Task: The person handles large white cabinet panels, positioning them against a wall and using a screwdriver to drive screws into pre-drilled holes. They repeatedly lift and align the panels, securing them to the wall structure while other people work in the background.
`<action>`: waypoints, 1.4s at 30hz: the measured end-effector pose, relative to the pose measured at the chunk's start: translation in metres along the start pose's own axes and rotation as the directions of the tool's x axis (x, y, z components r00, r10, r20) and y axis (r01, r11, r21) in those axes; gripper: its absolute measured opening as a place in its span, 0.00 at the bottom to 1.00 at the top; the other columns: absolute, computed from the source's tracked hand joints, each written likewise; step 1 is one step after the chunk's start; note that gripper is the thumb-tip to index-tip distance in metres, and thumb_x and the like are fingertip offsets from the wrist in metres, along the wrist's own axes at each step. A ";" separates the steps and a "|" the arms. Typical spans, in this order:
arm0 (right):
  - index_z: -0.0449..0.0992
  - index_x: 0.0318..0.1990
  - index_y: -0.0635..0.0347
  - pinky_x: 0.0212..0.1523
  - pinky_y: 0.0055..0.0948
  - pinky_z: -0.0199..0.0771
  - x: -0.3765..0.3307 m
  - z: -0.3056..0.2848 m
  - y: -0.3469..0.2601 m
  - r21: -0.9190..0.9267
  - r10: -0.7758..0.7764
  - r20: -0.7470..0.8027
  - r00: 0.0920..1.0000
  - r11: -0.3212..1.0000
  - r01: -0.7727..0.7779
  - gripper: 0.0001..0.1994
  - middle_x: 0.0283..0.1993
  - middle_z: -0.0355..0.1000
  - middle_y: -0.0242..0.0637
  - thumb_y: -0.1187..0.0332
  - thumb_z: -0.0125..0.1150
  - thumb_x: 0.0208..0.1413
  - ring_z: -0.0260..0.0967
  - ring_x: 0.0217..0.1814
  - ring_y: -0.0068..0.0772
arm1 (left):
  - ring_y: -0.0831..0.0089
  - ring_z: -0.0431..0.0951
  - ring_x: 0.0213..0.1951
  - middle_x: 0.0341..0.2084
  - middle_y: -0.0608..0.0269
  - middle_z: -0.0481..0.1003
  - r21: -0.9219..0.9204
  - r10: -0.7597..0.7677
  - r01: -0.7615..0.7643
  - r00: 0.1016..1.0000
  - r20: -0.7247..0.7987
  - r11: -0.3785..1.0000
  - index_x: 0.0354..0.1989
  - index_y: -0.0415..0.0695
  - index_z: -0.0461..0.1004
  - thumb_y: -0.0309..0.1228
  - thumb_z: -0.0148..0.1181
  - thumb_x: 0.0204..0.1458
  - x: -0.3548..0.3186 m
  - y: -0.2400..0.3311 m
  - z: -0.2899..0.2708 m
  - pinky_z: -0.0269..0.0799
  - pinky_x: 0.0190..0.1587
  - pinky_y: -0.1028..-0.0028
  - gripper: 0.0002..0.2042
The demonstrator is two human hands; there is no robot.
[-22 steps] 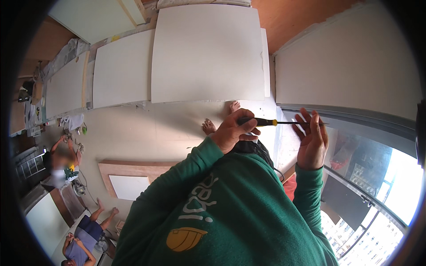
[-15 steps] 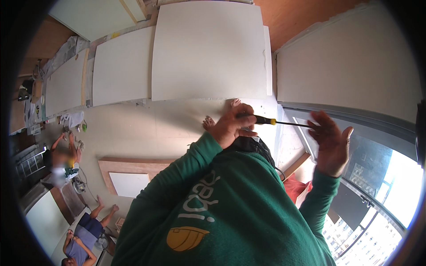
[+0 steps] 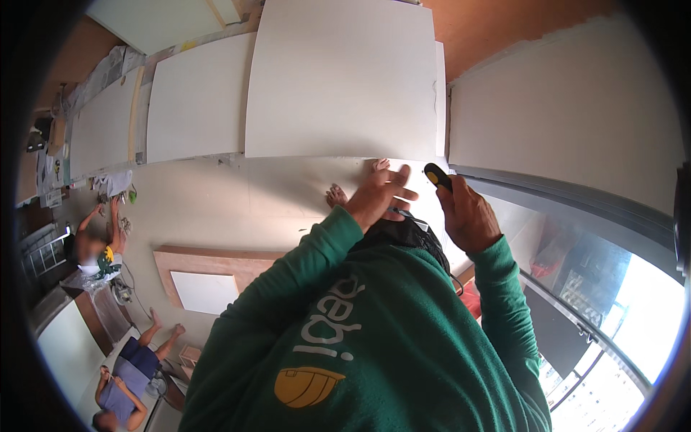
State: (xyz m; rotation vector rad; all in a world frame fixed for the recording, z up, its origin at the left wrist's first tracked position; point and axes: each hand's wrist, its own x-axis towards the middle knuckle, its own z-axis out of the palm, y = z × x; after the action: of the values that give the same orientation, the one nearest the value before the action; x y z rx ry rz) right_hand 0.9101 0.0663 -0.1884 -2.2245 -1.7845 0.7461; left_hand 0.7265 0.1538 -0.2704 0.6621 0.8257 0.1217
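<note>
My right hand (image 3: 469,216) is closed around a screwdriver (image 3: 437,175). Its black and yellow handle sticks out past the thumb, up and to the left, while the shaft is hidden. My left hand (image 3: 376,196) hovers a short way to the left of the handle, empty, with its fingers spread and a little blurred. Just below that hand, at my waist, hangs a black mesh bag (image 3: 400,234). Beyond both hands stands a large white cabinet panel (image 3: 342,79).
More white panels (image 3: 198,101) run along the far side. On the floor to the left lies a wooden frame with a white board (image 3: 204,291). Two people sit farther left, near a coiled cable (image 3: 122,291). A grey-framed window (image 3: 597,288) is at my right.
The screwdriver has passed from my left hand to my right, and its handle now points up-left. My right hand has come inward and closed; my left has opened.
</note>
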 end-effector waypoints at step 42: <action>0.66 0.43 0.61 0.32 0.50 0.80 0.108 0.018 -0.008 -0.666 0.055 0.326 0.944 0.722 0.188 0.17 0.30 0.78 0.51 0.54 0.51 0.68 0.80 0.30 0.55 | 0.67 0.81 0.38 0.45 0.55 0.76 -0.400 0.068 -0.220 0.930 -0.361 0.890 0.52 0.36 0.72 0.43 0.66 0.58 0.067 -0.009 0.000 0.83 0.39 0.68 0.23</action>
State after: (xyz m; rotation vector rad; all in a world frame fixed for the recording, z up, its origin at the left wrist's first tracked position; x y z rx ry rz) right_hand 0.9107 0.1688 -0.2287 -2.5440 -2.6542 0.4870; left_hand 0.7713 0.1700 -0.3188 0.2769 1.0367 0.5571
